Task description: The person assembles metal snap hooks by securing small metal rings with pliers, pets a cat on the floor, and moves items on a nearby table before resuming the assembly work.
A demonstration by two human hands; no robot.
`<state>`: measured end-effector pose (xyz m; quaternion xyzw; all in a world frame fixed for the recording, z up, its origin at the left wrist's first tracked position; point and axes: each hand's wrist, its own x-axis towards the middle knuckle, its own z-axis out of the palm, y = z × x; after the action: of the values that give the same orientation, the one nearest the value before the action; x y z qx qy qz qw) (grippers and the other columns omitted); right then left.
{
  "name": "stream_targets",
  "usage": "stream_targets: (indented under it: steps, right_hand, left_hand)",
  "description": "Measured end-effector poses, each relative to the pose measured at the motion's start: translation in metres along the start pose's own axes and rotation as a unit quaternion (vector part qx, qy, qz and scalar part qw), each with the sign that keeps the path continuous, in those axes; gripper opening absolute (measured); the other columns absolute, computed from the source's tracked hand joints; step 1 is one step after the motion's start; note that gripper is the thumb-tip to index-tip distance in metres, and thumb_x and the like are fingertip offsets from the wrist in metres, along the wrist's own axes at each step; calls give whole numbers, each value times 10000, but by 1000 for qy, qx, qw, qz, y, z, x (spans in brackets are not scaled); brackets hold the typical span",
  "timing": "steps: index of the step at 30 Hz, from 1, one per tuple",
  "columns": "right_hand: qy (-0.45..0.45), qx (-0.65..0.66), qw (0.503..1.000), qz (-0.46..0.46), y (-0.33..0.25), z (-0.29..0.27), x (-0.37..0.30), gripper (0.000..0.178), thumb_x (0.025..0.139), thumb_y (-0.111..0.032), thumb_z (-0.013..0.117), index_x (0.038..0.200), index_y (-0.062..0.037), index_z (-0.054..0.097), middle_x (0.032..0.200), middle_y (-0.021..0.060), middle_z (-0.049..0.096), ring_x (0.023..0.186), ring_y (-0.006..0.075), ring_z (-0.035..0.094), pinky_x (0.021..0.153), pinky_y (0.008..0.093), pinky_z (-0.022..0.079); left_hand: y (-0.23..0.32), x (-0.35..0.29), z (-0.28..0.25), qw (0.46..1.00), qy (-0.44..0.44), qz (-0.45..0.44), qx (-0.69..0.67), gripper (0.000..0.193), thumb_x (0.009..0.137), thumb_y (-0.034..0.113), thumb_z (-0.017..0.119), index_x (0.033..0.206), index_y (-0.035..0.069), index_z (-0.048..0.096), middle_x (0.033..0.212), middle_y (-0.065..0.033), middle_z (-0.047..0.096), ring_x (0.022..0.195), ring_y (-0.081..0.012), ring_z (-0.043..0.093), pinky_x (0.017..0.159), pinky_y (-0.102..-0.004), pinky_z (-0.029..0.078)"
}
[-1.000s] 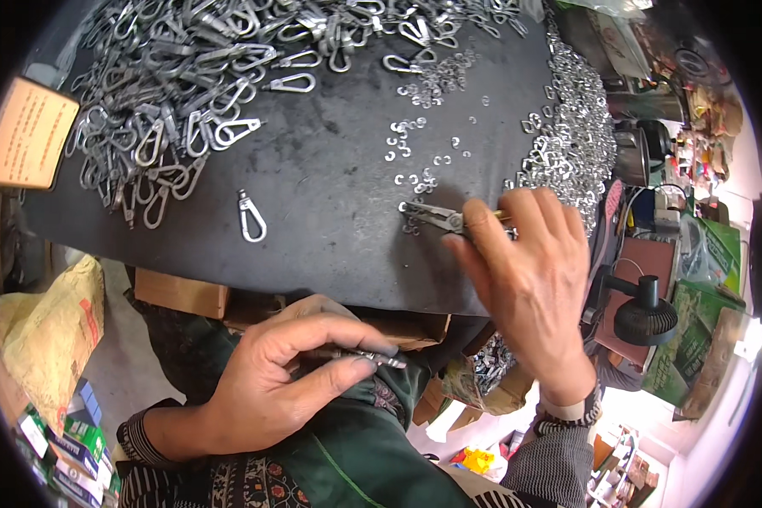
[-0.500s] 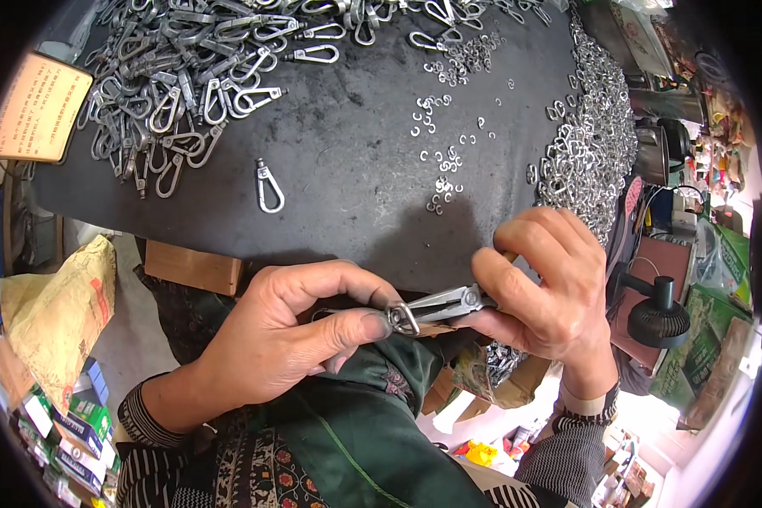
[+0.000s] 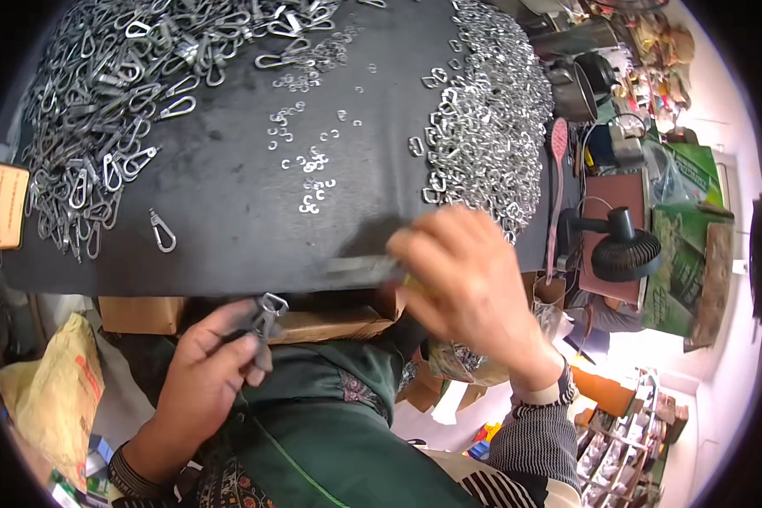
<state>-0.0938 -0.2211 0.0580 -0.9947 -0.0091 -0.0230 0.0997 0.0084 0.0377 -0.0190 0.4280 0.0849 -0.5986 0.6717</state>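
Note:
Pinched in the fingers of my left hand (image 3: 196, 372) is a grey metal snap hook (image 3: 266, 325), with a shiny ring (image 3: 274, 301) at its upper end. The hand stays just off the table's near edge. My right hand (image 3: 470, 284) is closed round a pair of pliers (image 3: 360, 270), which are smeared by motion and point left over the near edge. A gap separates the pliers from the hook. Small open C-shaped rings (image 3: 311, 161) lie scattered mid-table. One lone snap hook (image 3: 162, 232) rests at the near left.
The dark table (image 3: 229, 195) carries a heap of snap hooks (image 3: 102, 93) at left and a pile of metal rings (image 3: 491, 118) at right. A pink-handled brush (image 3: 557, 169) and a small black fan (image 3: 625, 250) stand right. Cardboard boxes (image 3: 140, 314) sit below the near edge.
My right hand has pulled the pliers away from the ring. My left hand has lowered leftward with the hook. The view has shifted right, so the table things appear further left.

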Motion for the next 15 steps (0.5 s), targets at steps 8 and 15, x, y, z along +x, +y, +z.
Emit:
stream_targets:
  steps: [8,15]
  right_hand:
    - [116,-187,960,173,57,28,13,171,727,-61,698,882,-48,628,793,105,600,750,308,616,670,417,478]
    - [134,-130,974,125,60,22,18,169,712,-25,689,835,-41,574,778,101,572,761,280,611,662,398,476]
  left_hand:
    - [-25,11,-29,998,-20,-6,-57,406,1000,15,408,1404,-25,399,1227,-223,575,1136,-350,611,1004,-419,497]
    - [-3,5,8,987,-146,-62,0,401,1021,9,375,1417,-43,404,1296,-243,540,1201,-349,589,1042,-430,489]
